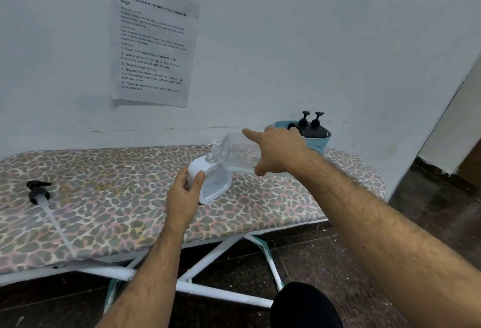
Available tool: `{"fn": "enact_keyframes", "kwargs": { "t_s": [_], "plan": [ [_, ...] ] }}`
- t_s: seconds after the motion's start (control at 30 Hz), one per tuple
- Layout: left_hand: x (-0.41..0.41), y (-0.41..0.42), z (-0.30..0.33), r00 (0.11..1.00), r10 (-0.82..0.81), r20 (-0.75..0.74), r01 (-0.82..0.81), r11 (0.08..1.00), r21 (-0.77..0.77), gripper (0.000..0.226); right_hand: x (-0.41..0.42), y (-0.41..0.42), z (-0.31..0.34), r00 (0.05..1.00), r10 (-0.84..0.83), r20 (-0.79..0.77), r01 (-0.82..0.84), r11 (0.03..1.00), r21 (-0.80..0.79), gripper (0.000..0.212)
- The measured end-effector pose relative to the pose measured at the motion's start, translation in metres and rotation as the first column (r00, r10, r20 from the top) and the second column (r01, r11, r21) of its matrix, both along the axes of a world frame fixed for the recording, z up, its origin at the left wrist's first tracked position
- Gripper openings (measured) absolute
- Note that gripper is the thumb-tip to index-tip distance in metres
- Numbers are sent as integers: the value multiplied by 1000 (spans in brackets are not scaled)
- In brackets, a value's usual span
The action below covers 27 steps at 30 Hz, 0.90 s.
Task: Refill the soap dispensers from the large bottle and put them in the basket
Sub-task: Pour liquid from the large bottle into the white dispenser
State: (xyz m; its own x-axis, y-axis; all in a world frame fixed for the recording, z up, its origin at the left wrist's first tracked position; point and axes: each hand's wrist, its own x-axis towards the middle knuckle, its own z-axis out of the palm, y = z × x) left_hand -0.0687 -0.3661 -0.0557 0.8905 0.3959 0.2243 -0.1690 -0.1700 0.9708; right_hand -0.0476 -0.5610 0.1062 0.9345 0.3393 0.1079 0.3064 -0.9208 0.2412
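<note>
My right hand (279,152) grips a large clear bottle (238,152), tipped over to the left so its neck points down into a white funnel (212,184). My left hand (186,193) holds the funnel's near left rim with thumb and fingers. Whatever stands under the funnel is hidden. A black pump head with a long clear tube (39,192) lies loose on the left of the board. Two black pump dispensers (309,126) stand in a teal basket (321,142) at the back right.
Everything rests on an ironing board with a leopard-print cover (117,205) on white metal legs. A printed sheet (152,41) is stuck to the wall behind. Dark floor lies below, with a doorway edge at the right.
</note>
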Motion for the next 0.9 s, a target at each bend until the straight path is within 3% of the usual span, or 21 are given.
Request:
{"fn": "enact_keyframes", "kwargs": {
  "t_s": [0.17,0.37,0.9],
  "plan": [
    [1,1,-1,1000,-12,-7,12,1000,-6,21,0,1,1,1000,-1,-4,1,1000,-7,100],
    [0,0,0,1000,-1,-8,1,1000,-6,30,-1,1,0,1000,0,-3,0,1000,-8,99],
    [1,0,-1,1000,-13,-12,12,1000,-9,25,-2,2,3,1000,2,-3,-2,1000,-15,99]
  ]
}}
